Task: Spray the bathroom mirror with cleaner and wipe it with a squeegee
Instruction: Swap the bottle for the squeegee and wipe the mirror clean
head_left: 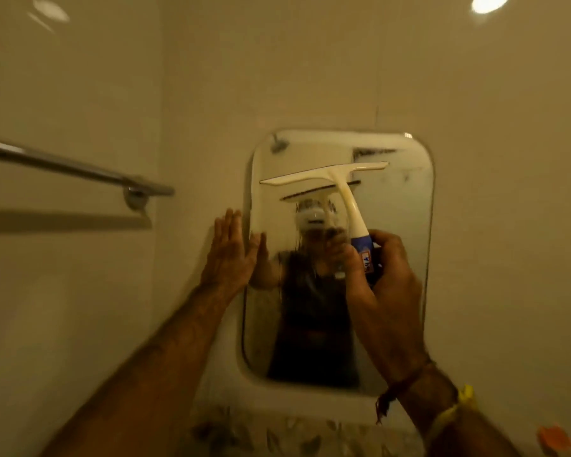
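Observation:
A rounded rectangular mirror (396,225) hangs on the tiled wall, with a white foamy film along its top edge. My right hand (388,275) is shut on the blue-labelled handle of a white squeegee (340,179). Its blade lies roughly level across the upper part of the glass. My left hand (228,255) rests flat, fingers together, against the mirror's left edge and the wall beside it. No spray bottle is in view. My reflection fills the middle of the glass.
A chrome towel bar (70,168) juts from the left wall at about blade height. A patterned tile band (277,433) runs below the mirror. An orange object (554,438) sits at the lower right corner. A ceiling light (488,3) glares at the top right.

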Demonstrator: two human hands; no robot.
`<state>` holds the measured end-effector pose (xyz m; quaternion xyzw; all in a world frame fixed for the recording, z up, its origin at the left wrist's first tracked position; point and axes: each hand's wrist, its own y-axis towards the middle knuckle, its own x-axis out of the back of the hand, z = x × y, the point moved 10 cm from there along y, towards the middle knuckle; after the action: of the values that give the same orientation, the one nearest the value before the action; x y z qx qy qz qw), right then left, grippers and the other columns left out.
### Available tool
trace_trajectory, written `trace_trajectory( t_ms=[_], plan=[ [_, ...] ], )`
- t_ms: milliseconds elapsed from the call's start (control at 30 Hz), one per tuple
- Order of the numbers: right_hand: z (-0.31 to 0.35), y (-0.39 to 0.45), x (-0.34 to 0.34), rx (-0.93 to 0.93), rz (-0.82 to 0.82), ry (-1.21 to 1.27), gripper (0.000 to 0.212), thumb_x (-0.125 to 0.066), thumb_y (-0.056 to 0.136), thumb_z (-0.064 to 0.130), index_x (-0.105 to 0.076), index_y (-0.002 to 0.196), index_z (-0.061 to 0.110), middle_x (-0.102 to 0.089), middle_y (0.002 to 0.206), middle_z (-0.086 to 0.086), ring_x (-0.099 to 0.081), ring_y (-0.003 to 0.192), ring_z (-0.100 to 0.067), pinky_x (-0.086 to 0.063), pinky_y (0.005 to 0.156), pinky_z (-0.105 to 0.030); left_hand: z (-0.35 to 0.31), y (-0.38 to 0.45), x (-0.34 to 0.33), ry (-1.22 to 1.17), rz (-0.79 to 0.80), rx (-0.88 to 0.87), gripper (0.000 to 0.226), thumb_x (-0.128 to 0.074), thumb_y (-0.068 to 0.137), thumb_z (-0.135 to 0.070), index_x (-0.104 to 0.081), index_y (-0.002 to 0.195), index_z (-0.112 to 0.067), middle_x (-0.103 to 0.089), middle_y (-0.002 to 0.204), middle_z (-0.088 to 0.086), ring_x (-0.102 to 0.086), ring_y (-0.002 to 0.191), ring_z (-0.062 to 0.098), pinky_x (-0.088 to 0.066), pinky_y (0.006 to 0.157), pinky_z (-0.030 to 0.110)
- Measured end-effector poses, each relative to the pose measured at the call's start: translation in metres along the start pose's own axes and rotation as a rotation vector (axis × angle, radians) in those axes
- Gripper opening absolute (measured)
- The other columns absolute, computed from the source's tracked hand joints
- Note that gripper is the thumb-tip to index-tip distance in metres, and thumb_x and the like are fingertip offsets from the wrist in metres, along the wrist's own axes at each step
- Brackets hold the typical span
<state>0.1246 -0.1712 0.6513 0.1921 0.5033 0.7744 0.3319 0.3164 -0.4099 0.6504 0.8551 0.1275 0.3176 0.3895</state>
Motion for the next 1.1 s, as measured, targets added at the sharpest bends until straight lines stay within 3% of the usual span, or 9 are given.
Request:
trace_trajectory(
  t_ms=[133,267,367,533,633,867,1100],
  plan=[
    [0.01,0.061,-0.048,0.078,0.025,0.007,0.027,-0.058,0.095,0.024,-0.046,0.119,0.025,-0.063,0.095,-0.003,-0.066,0.077,-0.019,-0.06,0.064,-0.038,0.004,0.012,-0.011,0.03,-0.034,-0.067,0.091,-0.023,0.086,-0.08,0.009,0.155,-0.03,0.02,0.161,-0.011,0.021,0.148,0.021,0.006,0.12,0.048],
    [0.007,0.092,-0.096,0.124,-0.001,-0.041,0.037,-0.058,0.095,0.026,-0.045,0.13,0.024,-0.062,0.101,-0.003,-0.065,0.085,-0.018,-0.06,0.074,-0.038,0.018,0.019,-0.016,0.03,0.034,-0.044,0.09,-0.023,0.081,-0.087,0.024,0.146,-0.046,0.042,0.139,-0.034,0.036,0.137,0.007,0.016,0.111,0.038],
    [0.005,0.099,-0.122,0.172,-0.06,-0.07,0.047,-0.058,0.095,0.026,-0.044,0.14,0.026,-0.061,0.103,-0.007,-0.057,0.085,-0.013,-0.053,0.073,-0.026,0.025,0.023,-0.016,0.057,0.077,-0.051,0.092,-0.022,0.079,-0.088,0.026,0.145,-0.045,0.038,0.145,-0.029,0.033,0.14,0.009,0.012,0.112,0.04],
    [-0.001,0.105,-0.154,0.176,-0.077,-0.122,0.057,-0.054,0.097,0.026,-0.032,0.148,0.035,-0.054,0.095,-0.004,-0.055,0.084,-0.018,-0.055,0.072,-0.041,0.024,0.023,-0.014,0.087,0.076,-0.109,0.091,-0.021,0.078,-0.083,0.028,0.144,-0.043,0.038,0.148,-0.024,0.032,0.142,0.012,0.011,0.112,0.041],
    [-0.005,0.108,-0.16,0.17,-0.091,-0.182,0.057,-0.051,0.098,0.028,-0.029,0.149,0.037,-0.048,0.089,0.0,-0.049,0.078,-0.015,-0.055,0.069,-0.041,0.025,0.021,-0.012,0.098,0.042,-0.13,0.086,-0.022,0.081,-0.08,0.03,0.14,-0.047,0.04,0.146,-0.026,0.032,0.141,0.009,0.011,0.111,0.039],
    [-0.013,0.099,-0.164,0.161,-0.048,-0.272,0.055,-0.046,0.1,0.03,-0.026,0.15,0.037,-0.056,0.096,-0.011,-0.055,0.084,-0.024,-0.057,0.071,-0.047,0.021,0.019,-0.011,0.172,0.022,-0.141,0.089,-0.016,0.079,-0.079,0.027,0.145,-0.037,0.034,0.153,-0.017,0.03,0.143,0.012,0.01,0.116,0.038],
    [-0.007,0.096,-0.165,0.132,-0.055,-0.325,0.053,-0.043,0.101,0.027,-0.026,0.151,0.034,-0.056,0.1,-0.012,-0.055,0.078,-0.021,-0.058,0.071,-0.046,0.021,0.019,-0.011,0.182,0.045,-0.137,0.088,-0.018,0.08,-0.076,0.028,0.143,-0.035,0.032,0.155,-0.013,0.028,0.144,0.015,0.007,0.119,0.042]
  ],
)
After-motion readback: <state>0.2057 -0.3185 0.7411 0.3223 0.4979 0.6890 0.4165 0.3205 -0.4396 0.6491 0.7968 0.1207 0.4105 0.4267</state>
